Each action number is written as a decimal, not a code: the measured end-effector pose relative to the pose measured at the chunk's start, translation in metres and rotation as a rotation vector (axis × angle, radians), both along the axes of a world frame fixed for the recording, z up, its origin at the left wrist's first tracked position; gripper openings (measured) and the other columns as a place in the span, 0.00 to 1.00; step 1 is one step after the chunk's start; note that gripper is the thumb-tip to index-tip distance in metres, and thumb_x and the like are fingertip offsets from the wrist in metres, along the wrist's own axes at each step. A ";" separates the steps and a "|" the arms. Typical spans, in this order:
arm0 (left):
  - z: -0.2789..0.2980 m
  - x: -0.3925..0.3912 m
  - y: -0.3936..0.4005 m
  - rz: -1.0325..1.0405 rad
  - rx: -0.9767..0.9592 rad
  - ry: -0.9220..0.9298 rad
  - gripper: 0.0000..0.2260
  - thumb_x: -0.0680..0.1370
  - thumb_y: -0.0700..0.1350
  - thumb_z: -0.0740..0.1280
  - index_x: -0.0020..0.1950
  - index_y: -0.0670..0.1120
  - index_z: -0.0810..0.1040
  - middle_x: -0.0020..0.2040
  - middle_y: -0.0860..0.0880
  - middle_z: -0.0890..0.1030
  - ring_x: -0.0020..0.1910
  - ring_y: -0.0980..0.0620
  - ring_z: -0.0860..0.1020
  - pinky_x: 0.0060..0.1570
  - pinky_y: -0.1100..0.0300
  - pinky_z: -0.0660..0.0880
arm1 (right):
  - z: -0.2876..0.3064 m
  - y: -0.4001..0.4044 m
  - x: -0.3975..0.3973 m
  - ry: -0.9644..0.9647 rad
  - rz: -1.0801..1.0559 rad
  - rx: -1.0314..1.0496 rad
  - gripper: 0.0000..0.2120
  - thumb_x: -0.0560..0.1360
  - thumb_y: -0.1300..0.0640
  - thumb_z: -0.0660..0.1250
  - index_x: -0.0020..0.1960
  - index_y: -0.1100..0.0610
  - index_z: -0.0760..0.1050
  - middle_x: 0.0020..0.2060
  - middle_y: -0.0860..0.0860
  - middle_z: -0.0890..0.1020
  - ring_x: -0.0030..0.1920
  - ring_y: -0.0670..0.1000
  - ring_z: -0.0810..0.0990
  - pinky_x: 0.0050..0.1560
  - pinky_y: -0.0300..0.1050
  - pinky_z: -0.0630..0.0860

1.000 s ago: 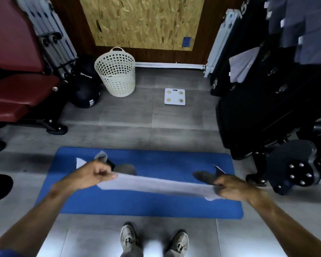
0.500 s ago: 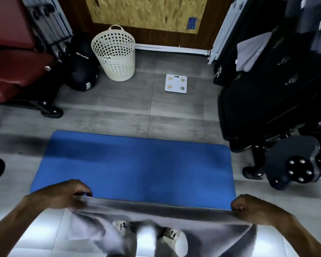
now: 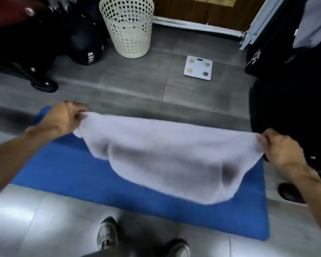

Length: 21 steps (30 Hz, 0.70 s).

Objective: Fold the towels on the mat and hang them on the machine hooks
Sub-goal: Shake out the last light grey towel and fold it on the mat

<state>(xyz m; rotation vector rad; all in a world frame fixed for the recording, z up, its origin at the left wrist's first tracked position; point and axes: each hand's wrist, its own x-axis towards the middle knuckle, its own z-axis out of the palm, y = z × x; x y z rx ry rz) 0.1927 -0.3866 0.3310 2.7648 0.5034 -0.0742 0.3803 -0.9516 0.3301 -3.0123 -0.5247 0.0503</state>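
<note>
Bare grey floor (image 3: 137, 84) lies open beyond the blue mat (image 3: 63, 169); the basket (image 3: 127, 26) and a white scale (image 3: 198, 67) stand well back; a black machine (image 3: 293, 93) walls the right side; a red bench (image 3: 17, 34) crowds the far left; shoes (image 3: 107, 233) sit just before the mat's near edge.

The towel (image 3: 167, 154) is soft, pale cloth with a matt, slightly fuzzy nap. Under it, the mat (image 3: 67, 171) looks like matt blue foam, smooth-faced. The floor (image 3: 137, 76) is grey tile with a faint wood-grain streak, glossy enough beside the mat to throw back light. Beyond the mat, the laundry basket (image 3: 127, 30) is cream perforated plastic, and the bathroom scale (image 3: 198, 68) has a smooth white top with round metal pads.
</note>
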 end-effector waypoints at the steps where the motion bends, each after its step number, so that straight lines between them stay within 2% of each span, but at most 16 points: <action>1: -0.011 0.010 0.003 -0.051 0.019 -0.057 0.03 0.75 0.35 0.68 0.46 0.40 0.81 0.37 0.41 0.80 0.38 0.42 0.80 0.39 0.53 0.73 | -0.016 0.000 0.006 -0.075 0.042 0.018 0.14 0.81 0.52 0.60 0.46 0.63 0.74 0.35 0.65 0.80 0.35 0.66 0.81 0.33 0.50 0.72; 3: -0.041 0.025 0.009 -0.138 0.080 -0.104 0.03 0.76 0.36 0.68 0.47 0.41 0.81 0.36 0.41 0.80 0.37 0.41 0.80 0.37 0.53 0.73 | -0.049 -0.006 0.013 -0.163 0.110 0.069 0.17 0.81 0.50 0.57 0.41 0.61 0.72 0.32 0.63 0.78 0.31 0.64 0.80 0.30 0.47 0.70; 6: -0.115 0.033 0.013 -0.102 0.187 -0.052 0.07 0.76 0.41 0.68 0.52 0.47 0.82 0.40 0.40 0.82 0.38 0.38 0.80 0.37 0.54 0.73 | -0.129 -0.014 0.019 -0.184 0.141 0.099 0.20 0.79 0.43 0.52 0.37 0.57 0.68 0.32 0.59 0.76 0.32 0.62 0.78 0.29 0.50 0.75; 8: -0.173 0.032 0.006 -0.054 0.209 -0.044 0.09 0.75 0.41 0.68 0.53 0.49 0.82 0.43 0.37 0.82 0.40 0.35 0.80 0.38 0.52 0.74 | -0.188 -0.018 0.020 -0.205 0.116 0.109 0.20 0.79 0.42 0.53 0.37 0.56 0.67 0.32 0.58 0.75 0.33 0.62 0.77 0.30 0.52 0.76; 10: -0.243 0.029 -0.004 -0.015 0.209 -0.068 0.08 0.75 0.41 0.68 0.53 0.48 0.81 0.42 0.36 0.81 0.39 0.34 0.80 0.39 0.47 0.77 | -0.263 -0.027 0.013 -0.217 0.094 0.080 0.21 0.79 0.44 0.53 0.39 0.59 0.72 0.35 0.59 0.76 0.37 0.63 0.77 0.32 0.53 0.77; 12: -0.319 0.027 -0.013 -0.014 0.186 -0.072 0.08 0.74 0.40 0.68 0.52 0.47 0.80 0.39 0.37 0.79 0.36 0.36 0.79 0.37 0.47 0.78 | -0.343 -0.036 0.004 -0.207 0.034 0.038 0.19 0.79 0.48 0.56 0.47 0.62 0.77 0.42 0.60 0.78 0.43 0.64 0.77 0.37 0.55 0.79; 14: -0.391 0.019 -0.021 0.002 0.169 -0.016 0.09 0.74 0.41 0.68 0.52 0.49 0.80 0.38 0.39 0.78 0.35 0.37 0.79 0.35 0.50 0.76 | -0.413 -0.038 -0.008 -0.143 -0.048 0.027 0.12 0.76 0.54 0.64 0.52 0.61 0.79 0.45 0.60 0.79 0.46 0.65 0.77 0.37 0.57 0.80; 16: -0.453 0.003 -0.031 -0.007 0.179 0.053 0.09 0.74 0.41 0.68 0.51 0.50 0.81 0.39 0.39 0.78 0.37 0.36 0.79 0.36 0.50 0.76 | -0.476 -0.042 -0.024 -0.067 -0.087 0.008 0.12 0.72 0.58 0.69 0.55 0.60 0.79 0.48 0.60 0.80 0.48 0.66 0.77 0.38 0.58 0.80; 19: -0.522 -0.030 -0.044 0.030 0.144 0.163 0.07 0.73 0.40 0.68 0.47 0.49 0.82 0.40 0.41 0.79 0.38 0.37 0.80 0.36 0.49 0.77 | -0.551 -0.052 -0.064 0.086 -0.099 -0.083 0.09 0.73 0.59 0.69 0.54 0.57 0.79 0.51 0.56 0.79 0.51 0.63 0.75 0.37 0.56 0.80; 21: -0.556 -0.054 -0.057 0.022 0.135 0.226 0.05 0.71 0.40 0.69 0.44 0.47 0.81 0.41 0.42 0.78 0.40 0.38 0.80 0.37 0.48 0.77 | -0.584 -0.060 -0.089 0.167 -0.131 -0.188 0.07 0.74 0.59 0.67 0.52 0.56 0.78 0.48 0.54 0.77 0.50 0.59 0.74 0.36 0.56 0.80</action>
